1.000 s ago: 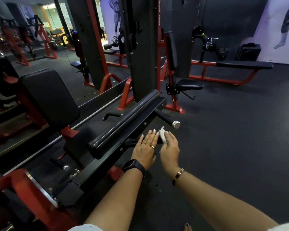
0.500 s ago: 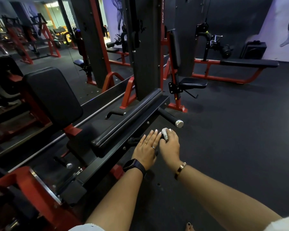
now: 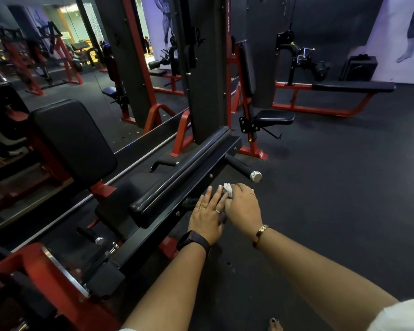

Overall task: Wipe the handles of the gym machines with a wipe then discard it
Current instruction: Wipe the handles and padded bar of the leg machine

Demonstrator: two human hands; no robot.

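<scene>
Dark rubber floor (image 3: 332,187) fills the right half of the head view, and red-and-black gym machines crowd the left, doubled in a wall mirror (image 3: 58,56) at 10 o'clock. A flat bench (image 3: 354,86) on a red frame stands far off at 2 o'clock, with a small black seat (image 3: 275,117) nearer at 1 o'clock.

Both bare arms reach in from 6 o'clock and meet just below the middle of the view. The left hand (image 3: 208,211) lies released, fingers straight and together, pointing toward 1 o'clock along the edge of the machine's black beam (image 3: 153,225). It wears rings, and a dark watch (image 3: 194,241) sits on its wrist. The right hand (image 3: 243,209) sits just beside it at 3 o'clock, touching it, fingers curled down and grasping the white wipe (image 3: 228,189). The wipe is bunched at the fingertips of both hands, pressed between them. A gold bracelet (image 3: 261,232) circles the right wrist.

A short dark stub (image 3: 189,201) pokes out from the beam at 9 o'clock of the left hand; whether either hand bears on it is hidden. A long black handle (image 3: 239,164) with a chrome end cap juts from the beam at 1 o'clock of the wipe, near it but apart. A long roller pad (image 3: 179,170) runs along the beam top, and a padded backrest (image 3: 74,139) tilts up at 9 o'clock.
</scene>
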